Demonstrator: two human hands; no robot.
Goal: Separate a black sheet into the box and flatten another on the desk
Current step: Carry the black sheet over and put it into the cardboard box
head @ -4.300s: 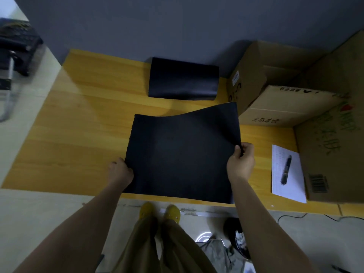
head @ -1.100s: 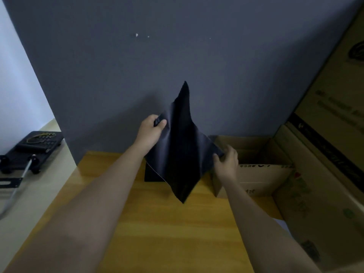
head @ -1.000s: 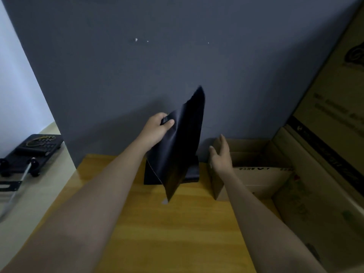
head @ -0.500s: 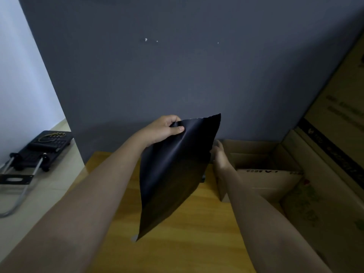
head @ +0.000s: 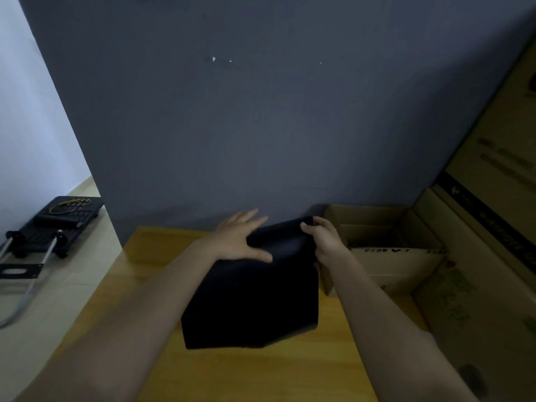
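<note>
Black sheet [head: 255, 303] lies on the bench [head: 290, 372], mid-width, reaching toward the far edge. Left hand [head: 240, 242] rests on it, palm down, fingers spread, grasping nothing; likely pinning it to smooth it. Right hand [head: 324, 239] has its grip clenched on dark material at the sheet's far right corner, beside the open box [head: 385, 256] at the far right corner.

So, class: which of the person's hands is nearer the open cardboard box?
The right hand: it grips the black sheet's far corner just beside the box. The left hand lies flat on the sheet, farther left.
</note>
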